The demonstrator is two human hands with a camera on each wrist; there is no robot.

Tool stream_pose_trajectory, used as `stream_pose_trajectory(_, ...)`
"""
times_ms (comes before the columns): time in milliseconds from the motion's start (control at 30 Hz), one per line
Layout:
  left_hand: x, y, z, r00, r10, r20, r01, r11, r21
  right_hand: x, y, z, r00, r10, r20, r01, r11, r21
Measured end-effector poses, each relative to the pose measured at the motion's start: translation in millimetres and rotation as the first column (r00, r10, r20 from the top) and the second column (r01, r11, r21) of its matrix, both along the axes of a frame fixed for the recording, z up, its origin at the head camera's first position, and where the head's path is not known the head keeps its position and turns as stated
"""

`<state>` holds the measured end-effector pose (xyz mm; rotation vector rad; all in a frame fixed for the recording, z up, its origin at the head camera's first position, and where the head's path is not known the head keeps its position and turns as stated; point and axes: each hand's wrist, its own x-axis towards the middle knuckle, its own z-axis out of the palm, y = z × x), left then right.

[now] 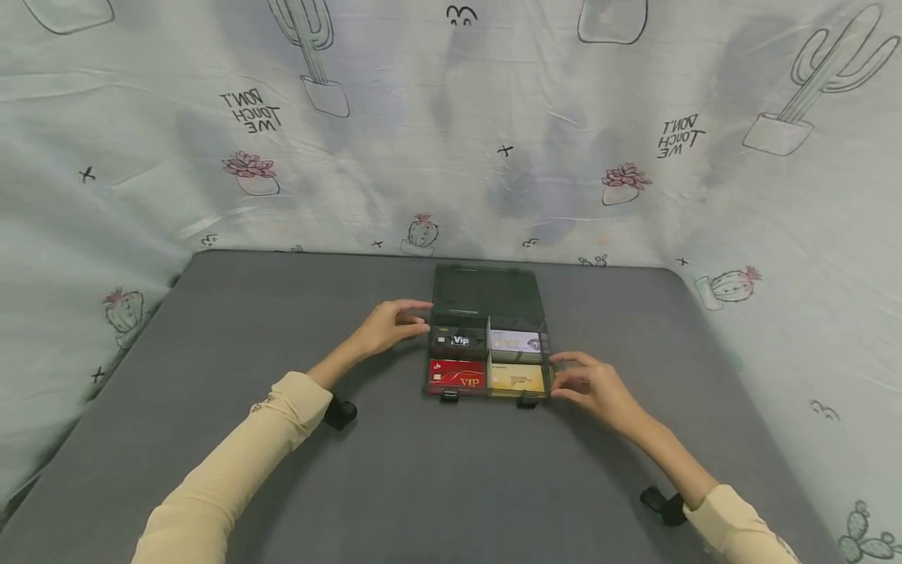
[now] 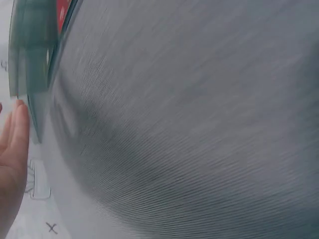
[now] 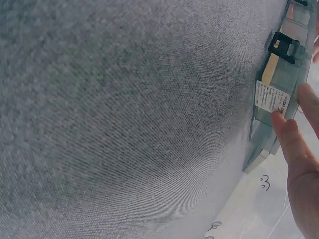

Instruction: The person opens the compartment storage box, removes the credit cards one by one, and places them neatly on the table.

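Observation:
A dark translucent case (image 1: 488,354) lies on the table with its lid (image 1: 486,291) folded back. Cards fill its compartments: a black Vip card (image 1: 460,341), a pale purple card (image 1: 515,341), a red VIP card (image 1: 456,374) and a yellow card (image 1: 517,377). My left hand (image 1: 390,325) is beside the case's left wall, fingers extended and relaxed; whether they touch it is unclear. On the other side, my right hand (image 1: 588,385) has its fingertips at the right wall, near a white label (image 3: 271,97) seen in the right wrist view.
Two black latches, the left latch (image 1: 449,396) and the right latch (image 1: 527,401), hang at the case's front edge. The grey table (image 1: 451,486) extends around it. A patterned curtain (image 1: 395,172) rises behind the table's far edge and along its sides.

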<state>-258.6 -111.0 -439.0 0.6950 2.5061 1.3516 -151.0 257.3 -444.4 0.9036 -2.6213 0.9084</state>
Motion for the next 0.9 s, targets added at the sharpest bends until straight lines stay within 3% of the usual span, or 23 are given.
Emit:
stream_pose_trajectory(133,21.2,-1.4,-3.7,0.996,0.019,0.088,-0.031,0.989,0.143,1.2,0.6,-0.4,1.000,-0.011,0.007,0.012,1.000,-0.007)
stream_pose_trajectory(267,43.9,-2.0,-5.1,0.978,0.036,0.206,-0.088,0.964,0.253,2.5,-1.0,-0.2,0.997,-0.018,0.077,0.021,0.999,-0.042)
stream_pose_trajectory(400,67.0,-1.1,-3.9,0.962,0.045,0.270,-0.128,0.946,0.299,2.8,-2.5,0.6,0.992,-0.024,0.122,0.031,0.998,-0.051)
stream_pose_trajectory(567,93.1,3.1,-8.2,0.937,0.074,0.340,-0.194,0.923,0.333,3.4,-1.7,-0.3,0.993,-0.027,0.113,0.032,0.999,-0.042)
stream_pose_trajectory(733,109.9,10.7,-14.0,0.938,0.132,0.321,-0.244,0.909,0.339,3.8,-2.5,-0.3,0.993,-0.025,0.117,0.030,0.999,-0.042)
stream_pose_trajectory(900,109.9,22.3,-17.4,0.951,0.209,0.226,-0.273,0.912,0.307,4.9,-4.0,-0.5,0.993,-0.027,0.113,0.031,0.999,-0.034)
